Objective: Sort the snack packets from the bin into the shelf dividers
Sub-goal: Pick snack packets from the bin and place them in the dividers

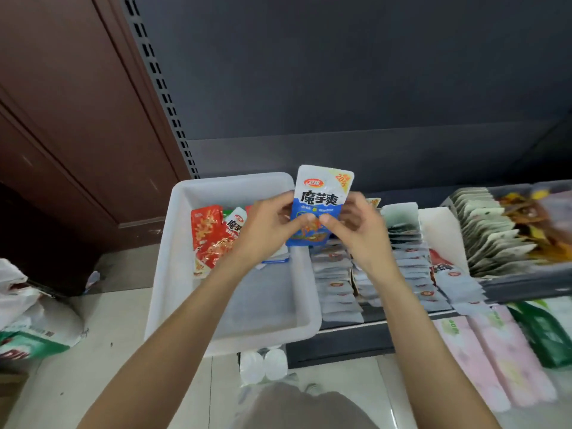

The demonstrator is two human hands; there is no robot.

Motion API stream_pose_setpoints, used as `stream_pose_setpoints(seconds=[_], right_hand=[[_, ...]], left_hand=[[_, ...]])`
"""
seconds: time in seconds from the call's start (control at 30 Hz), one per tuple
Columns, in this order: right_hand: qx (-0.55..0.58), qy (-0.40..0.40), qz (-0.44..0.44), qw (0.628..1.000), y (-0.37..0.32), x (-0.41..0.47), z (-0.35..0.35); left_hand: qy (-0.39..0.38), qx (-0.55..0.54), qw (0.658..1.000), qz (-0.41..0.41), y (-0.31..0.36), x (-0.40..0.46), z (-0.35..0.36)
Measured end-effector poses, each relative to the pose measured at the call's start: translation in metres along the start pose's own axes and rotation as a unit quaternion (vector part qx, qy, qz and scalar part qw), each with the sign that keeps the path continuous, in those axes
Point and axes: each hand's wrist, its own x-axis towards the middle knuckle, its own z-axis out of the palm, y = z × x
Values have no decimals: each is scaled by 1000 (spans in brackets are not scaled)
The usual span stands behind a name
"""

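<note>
A blue and white snack packet [322, 193] stands upright in the air above the right rim of the white bin [185, 274]. My left hand [266, 224] and my right hand [359, 227] both pinch its lower half, thumbs on the front. In the bin's far left corner lie a red packet [209, 236] and a few more packets, partly hidden by my left hand. Right of the bin, the shelf dividers [399, 212] hold rows of white packets [337, 289] standing on edge.
A tray of pale and orange packets [495, 227] sits at the far right on the shelf. Pink packages [495, 351] and a green one [544, 332] lie on the lower shelf. White bags [31, 320] rest on the floor at left. A dark shelf back rises behind.
</note>
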Motion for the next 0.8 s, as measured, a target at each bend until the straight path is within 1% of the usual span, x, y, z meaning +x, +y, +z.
stream_pose_setpoints(seconds=[0.1, 0.2, 0.33, 0.43, 0.5, 0.6, 0.7, 0.73, 0.8], right_hand=[[-44, 51, -67, 996, -21, 13, -24], [-84, 58, -104, 989, -27, 23, -39], [-111, 24, -92, 989, -2, 36, -46], [-120, 5, -76, 990, 23, 43, -43], [-154, -8, -62, 986, 37, 48, -41], [-252, -19, -68, 965, 49, 53, -41], [-289, 2, -112, 951, 45, 52, -42], [-321, 1, -135, 937, 44, 51, -41], [-414, -5, -175, 893, 45, 50, -38]], left_hand=[[17, 91, 993, 75, 12, 20, 15], [33, 96, 988, 113, 20, 33, 25], [-6, 138, 987, 82, -4, 43, 29], [-11, 165, 984, 68, -27, 48, 28], [-16, 161, 986, 46, -38, 51, 28], [-23, 179, 983, 29, -49, 53, 28], [-8, 176, 983, 46, -51, 51, 27], [-4, 174, 983, 61, -51, 50, 26], [-6, 180, 980, 89, -53, 46, 25]])
